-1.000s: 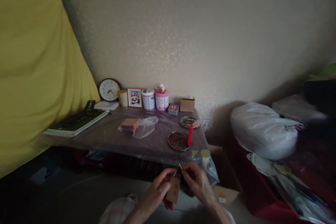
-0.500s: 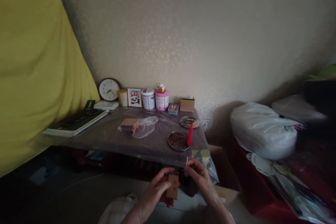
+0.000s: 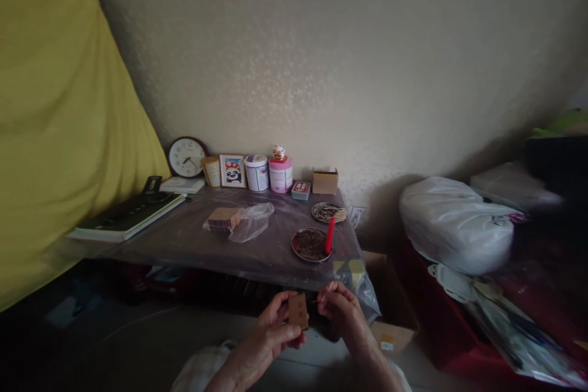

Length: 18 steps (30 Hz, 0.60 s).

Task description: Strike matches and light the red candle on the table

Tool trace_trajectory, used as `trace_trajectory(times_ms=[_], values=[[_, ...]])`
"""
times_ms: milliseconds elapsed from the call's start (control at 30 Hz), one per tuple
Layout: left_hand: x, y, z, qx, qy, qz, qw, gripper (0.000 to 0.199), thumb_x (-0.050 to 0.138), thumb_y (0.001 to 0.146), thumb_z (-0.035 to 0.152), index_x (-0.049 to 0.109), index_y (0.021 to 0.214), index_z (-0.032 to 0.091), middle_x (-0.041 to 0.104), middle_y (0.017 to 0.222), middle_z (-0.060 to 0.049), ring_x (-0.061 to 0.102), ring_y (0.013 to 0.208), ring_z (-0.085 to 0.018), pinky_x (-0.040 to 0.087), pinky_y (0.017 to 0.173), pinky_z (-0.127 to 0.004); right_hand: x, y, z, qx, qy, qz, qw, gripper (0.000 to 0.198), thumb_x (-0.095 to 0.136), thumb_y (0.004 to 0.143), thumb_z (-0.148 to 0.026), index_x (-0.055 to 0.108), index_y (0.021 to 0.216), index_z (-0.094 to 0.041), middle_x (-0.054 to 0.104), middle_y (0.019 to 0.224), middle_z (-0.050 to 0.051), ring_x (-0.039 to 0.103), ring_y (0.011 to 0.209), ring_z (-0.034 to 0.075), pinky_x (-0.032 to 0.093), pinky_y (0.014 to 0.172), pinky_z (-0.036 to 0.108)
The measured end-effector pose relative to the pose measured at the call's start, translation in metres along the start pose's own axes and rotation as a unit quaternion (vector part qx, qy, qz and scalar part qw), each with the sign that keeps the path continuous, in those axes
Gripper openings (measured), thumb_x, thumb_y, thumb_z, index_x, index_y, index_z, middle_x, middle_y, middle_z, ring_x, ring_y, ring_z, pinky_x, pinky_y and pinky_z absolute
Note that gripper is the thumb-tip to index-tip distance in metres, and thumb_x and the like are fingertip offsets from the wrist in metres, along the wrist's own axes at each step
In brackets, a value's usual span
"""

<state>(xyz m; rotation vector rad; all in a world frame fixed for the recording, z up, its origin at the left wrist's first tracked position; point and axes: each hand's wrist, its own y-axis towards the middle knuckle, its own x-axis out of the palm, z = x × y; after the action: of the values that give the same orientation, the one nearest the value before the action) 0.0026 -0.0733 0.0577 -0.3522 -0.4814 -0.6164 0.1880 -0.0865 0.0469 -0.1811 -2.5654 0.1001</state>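
My left hand (image 3: 274, 332) is closed around a small brown matchbox (image 3: 297, 312), held upright in front of the table's edge. Just to its right, my right hand (image 3: 344, 311) pinches a thin matchstick (image 3: 316, 301) whose end points toward the box; a small gap seems to lie between them. On the table beyond, a red candle (image 3: 329, 236) stands at the right side of a round metal plate (image 3: 294, 252) covered in dark bits. Behind it, a second plate (image 3: 314, 217) holds a heap of thin sticks.
A plastic-wrapped stack of brown boxes (image 3: 221, 219) lies mid-table. Along the wall stand a clock (image 3: 187, 157), a panda picture (image 3: 233, 171), tubs (image 3: 256, 173), a card box (image 3: 301, 190) and an open carton (image 3: 325, 182). White bags (image 3: 454, 220) are at right.
The matchbox has been tilted and raised slightly in my left hand. My right hand has turned the matchstick from upright to pointing left at the box. The view has shifted slightly.
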Motion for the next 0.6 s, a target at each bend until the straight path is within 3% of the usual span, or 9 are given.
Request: trace_trajectory(times_ms=[200, 467, 600], values=[[0.002, -0.001, -0.002, 0.0, 0.014, -0.008, 1.0, 0.045, 0.063, 0.066, 0.013, 0.048, 0.107, 0.021, 0.061, 0.092, -0.004, 0.06, 0.062, -0.013, 0.043, 0.06, -0.029, 0.007, -0.007, -0.004, 0.01, 0.019, -0.015, 1.0, 0.022, 0.076, 0.067, -0.03, 0.058, 0.067, -0.017, 0.066, 0.069, -0.001, 0.058, 0.058, 0.008, 0.047, 0.061, 0.02], [0.012, 0.007, -0.006, 0.0, 0.033, 0.029, 0.999, 0.042, 0.056, 0.064, 0.015, 0.046, 0.105, 0.018, 0.061, 0.078, -0.001, 0.057, 0.052, -0.011, 0.04, 0.05, -0.026, 0.018, -0.012, -0.005, 0.047, 0.027, -0.063, 0.997, 0.019, 0.077, 0.067, -0.025, 0.061, 0.068, -0.016, 0.066, 0.068, 0.0, 0.061, 0.061, 0.009, 0.049, 0.064, 0.023], [0.015, 0.007, -0.007, 0.007, 0.046, 0.056, 0.997, 0.049, 0.055, 0.066, 0.02, 0.041, 0.113, 0.02, 0.062, 0.077, 0.0, 0.055, 0.048, -0.01, 0.039, 0.048, -0.026, 0.016, -0.011, -0.005, 0.059, 0.023, -0.068, 0.996, 0.019, 0.077, 0.067, -0.026, 0.06, 0.069, -0.016, 0.066, 0.066, -0.001, 0.06, 0.058, 0.009, 0.047, 0.061, 0.021]])
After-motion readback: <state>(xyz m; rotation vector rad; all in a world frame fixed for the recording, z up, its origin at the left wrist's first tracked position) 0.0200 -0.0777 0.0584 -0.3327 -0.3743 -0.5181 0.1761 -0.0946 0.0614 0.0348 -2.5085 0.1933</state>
